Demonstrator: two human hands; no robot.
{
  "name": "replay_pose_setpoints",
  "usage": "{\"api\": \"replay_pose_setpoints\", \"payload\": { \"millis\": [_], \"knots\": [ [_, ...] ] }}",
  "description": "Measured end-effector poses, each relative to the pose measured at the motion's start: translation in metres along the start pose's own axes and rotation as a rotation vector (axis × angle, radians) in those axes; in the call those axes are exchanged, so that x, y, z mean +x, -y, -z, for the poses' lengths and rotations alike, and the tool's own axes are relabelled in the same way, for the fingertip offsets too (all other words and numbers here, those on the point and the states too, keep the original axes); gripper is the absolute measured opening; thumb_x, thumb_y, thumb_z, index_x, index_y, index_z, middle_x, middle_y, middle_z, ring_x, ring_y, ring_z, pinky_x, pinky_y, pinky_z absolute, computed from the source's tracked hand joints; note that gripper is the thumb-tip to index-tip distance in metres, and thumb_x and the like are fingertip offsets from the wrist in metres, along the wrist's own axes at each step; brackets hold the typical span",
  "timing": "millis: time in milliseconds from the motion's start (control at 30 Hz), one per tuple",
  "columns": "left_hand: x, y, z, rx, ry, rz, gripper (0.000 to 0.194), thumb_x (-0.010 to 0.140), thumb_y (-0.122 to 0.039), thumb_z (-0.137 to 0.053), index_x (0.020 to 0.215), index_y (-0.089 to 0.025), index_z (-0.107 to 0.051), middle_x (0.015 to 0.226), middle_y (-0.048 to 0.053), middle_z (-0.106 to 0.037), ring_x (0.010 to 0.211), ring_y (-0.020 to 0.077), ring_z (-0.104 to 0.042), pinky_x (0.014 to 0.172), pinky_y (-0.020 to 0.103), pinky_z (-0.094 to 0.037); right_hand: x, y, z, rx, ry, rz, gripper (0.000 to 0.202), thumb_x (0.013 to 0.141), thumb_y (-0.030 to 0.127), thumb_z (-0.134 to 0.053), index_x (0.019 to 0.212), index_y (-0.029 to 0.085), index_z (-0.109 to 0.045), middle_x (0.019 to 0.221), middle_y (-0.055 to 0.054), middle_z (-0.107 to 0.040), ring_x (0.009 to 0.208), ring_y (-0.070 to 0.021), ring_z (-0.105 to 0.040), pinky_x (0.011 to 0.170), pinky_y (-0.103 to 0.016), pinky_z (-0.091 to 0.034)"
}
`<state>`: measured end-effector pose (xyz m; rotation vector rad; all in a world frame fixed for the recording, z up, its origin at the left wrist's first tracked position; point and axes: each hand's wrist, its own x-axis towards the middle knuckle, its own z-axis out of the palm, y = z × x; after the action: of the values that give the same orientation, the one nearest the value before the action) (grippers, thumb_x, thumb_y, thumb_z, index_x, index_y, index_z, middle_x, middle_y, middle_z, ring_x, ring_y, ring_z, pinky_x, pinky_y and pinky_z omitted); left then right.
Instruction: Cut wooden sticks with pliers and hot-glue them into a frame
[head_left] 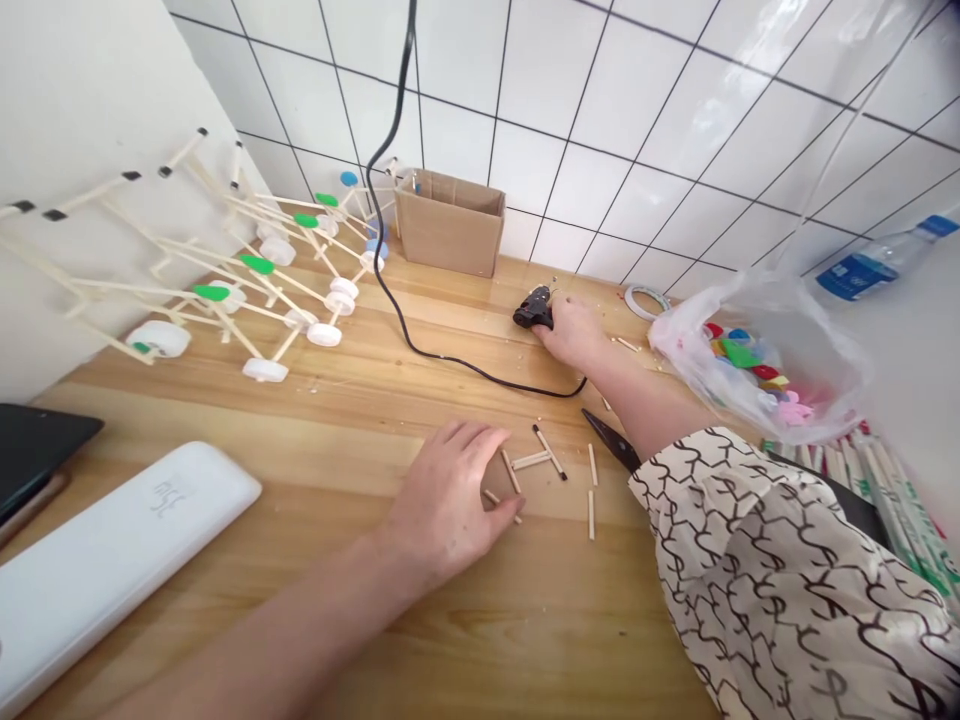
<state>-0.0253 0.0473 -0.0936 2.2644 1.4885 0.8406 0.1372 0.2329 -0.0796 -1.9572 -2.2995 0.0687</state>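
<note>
My right hand (574,330) is closed around a black glue gun (534,308) at the back of the wooden table, by the tiled wall. My left hand (446,500) rests on the table nearer to me, its thumb and fingers apart. Within the gap of that hand lie short thin wooden sticks (511,470), one partly under the thumb. A stick with black ends (550,452) joins or touches a short crosspiece (531,460) beside them. Two loose sticks (591,514) lie further right. A dark pointed tool (611,440) is partly hidden by my right sleeve.
Wheeled stick frames (259,265) stand at the left, near a cardboard box (450,225). A black cord (450,360) crosses the table. At right are a tape roll (646,300), a plastic bag (832,350) of colourful caps and a bottle (862,272). A white power bank (142,560) lies front left.
</note>
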Motion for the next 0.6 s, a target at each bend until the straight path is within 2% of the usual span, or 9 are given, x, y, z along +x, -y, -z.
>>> {"api": "replay_pose_setpoints", "payload": {
  "millis": [100,200,267,333,400,467,600],
  "knots": [
    [-0.001,-0.001,-0.002,0.01,-0.005,0.009,0.04,0.064,-0.016,-0.068,0.102,-0.015,-0.057,0.1,0.009,-0.067,0.094,0.0261,-0.06,0.081,0.042,-0.052,-0.006,0.006,0.008,-0.013,0.026,-0.001,0.034,0.083,0.03,-0.056,0.109,0.008,-0.055,0.115,-0.022,-0.057,0.107,-0.0336,-0.052,0.088,-0.046,-0.041],
    [-0.002,-0.002,-0.002,0.019,-0.02,0.007,0.039,0.065,-0.017,-0.068,0.102,-0.017,-0.057,0.099,0.008,-0.067,0.093,0.0258,-0.061,0.081,0.041,-0.052,-0.033,0.014,0.028,-0.045,-0.021,0.042,0.03,0.082,0.027,-0.059,0.107,0.01,-0.057,0.119,-0.022,-0.054,0.112,-0.038,-0.046,0.089,-0.053,-0.038],
    [-0.002,-0.002,-0.002,0.025,-0.029,0.002,0.04,0.065,-0.016,-0.067,0.103,-0.018,-0.056,0.099,0.008,-0.067,0.093,0.0256,-0.061,0.08,0.041,-0.052,-0.065,0.018,0.042,0.025,-0.124,0.219,0.019,0.083,0.022,-0.057,0.1,0.014,-0.06,0.112,-0.017,-0.058,0.109,-0.0343,-0.049,0.091,-0.051,-0.037],
    [-0.003,-0.002,-0.003,0.025,-0.032,0.001,0.041,0.064,-0.015,-0.067,0.103,-0.017,-0.056,0.099,0.008,-0.067,0.093,0.0257,-0.061,0.08,0.041,-0.052,-0.104,0.019,0.049,0.176,-0.148,0.376,0.011,0.084,0.021,-0.055,0.093,0.018,-0.061,0.104,-0.011,-0.06,0.102,-0.0281,-0.053,0.087,-0.043,-0.041],
    [-0.003,-0.001,-0.004,0.017,-0.031,0.002,0.041,0.064,-0.016,-0.068,0.103,-0.016,-0.057,0.099,0.008,-0.067,0.093,0.0257,-0.061,0.081,0.041,-0.051,-0.139,0.016,0.048,0.276,-0.101,0.451,0.008,0.084,0.02,-0.055,0.088,0.02,-0.062,0.097,-0.009,-0.06,0.093,-0.0241,-0.055,0.08,-0.038,-0.043],
    [-0.004,0.0,-0.006,0.01,-0.029,0.008,0.042,0.064,-0.016,-0.069,0.104,-0.016,-0.056,0.099,0.008,-0.068,0.093,0.0257,-0.06,0.082,0.041,-0.051,-0.164,0.011,0.039,0.303,-0.053,0.484,0.011,0.085,0.016,-0.052,0.089,0.02,-0.062,0.09,-0.007,-0.06,0.086,-0.0216,-0.055,0.075,-0.035,-0.043],
    [-0.004,0.001,-0.008,0.017,-0.031,0.028,0.041,0.064,-0.015,-0.069,0.103,-0.018,-0.056,0.1,0.007,-0.067,0.094,0.0257,-0.061,0.082,0.041,-0.05,-0.175,0.004,0.018,0.286,-0.025,0.46,0.017,0.084,0.012,-0.052,0.093,0.02,-0.064,0.088,-0.006,-0.059,0.082,-0.0206,-0.052,0.073,-0.035,-0.04]
  ]
}}
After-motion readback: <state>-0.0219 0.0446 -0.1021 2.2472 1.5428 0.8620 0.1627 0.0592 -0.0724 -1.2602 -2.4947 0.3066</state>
